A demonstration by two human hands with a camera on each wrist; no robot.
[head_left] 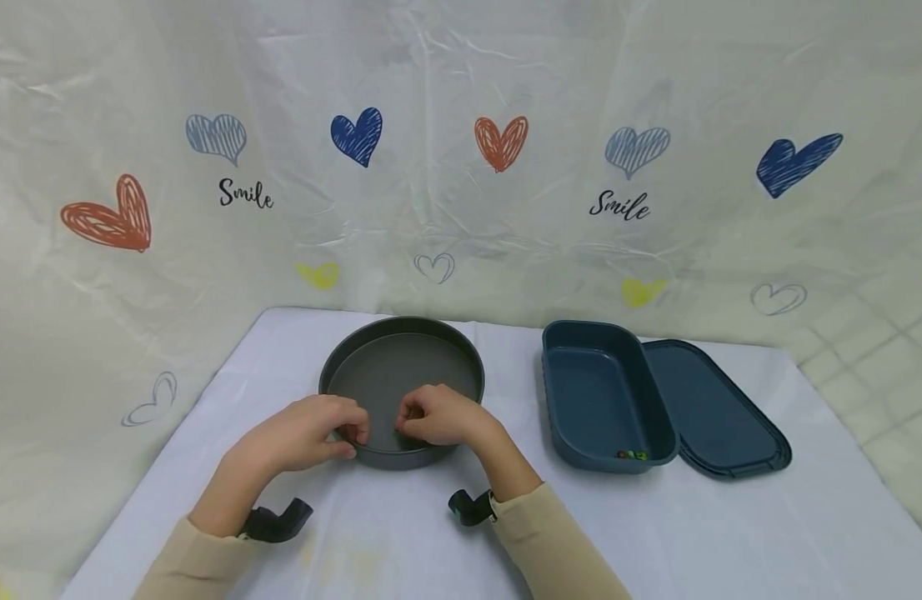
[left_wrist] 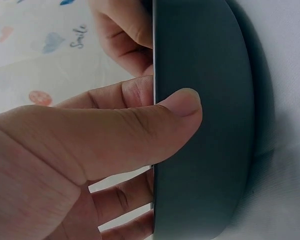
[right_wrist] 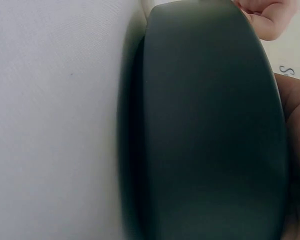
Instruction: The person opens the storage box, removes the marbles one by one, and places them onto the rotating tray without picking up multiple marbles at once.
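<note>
A round dark grey pan [head_left: 401, 367] stands on the white-covered table in the head view. My left hand [head_left: 311, 433] grips its near left rim. In the left wrist view the thumb [left_wrist: 182, 105] presses the pan's outer wall [left_wrist: 205, 175], while the other fingers reach over the rim to the inside. My right hand [head_left: 442, 414] is over the near right part of the pan with its fingers curled and their tips down inside it. Whether anything small is between those fingertips I cannot tell. The pan's wall [right_wrist: 215, 125] hides most of that hand in the right wrist view.
Right of the pan stands a deep blue rectangular container [head_left: 592, 387] with several small red and green pieces [head_left: 632, 455] at its near end. A matching blue lid [head_left: 716, 408] lies flat against its right side. Behind the table hangs a pale curtain [head_left: 461, 217] printed with hearts.
</note>
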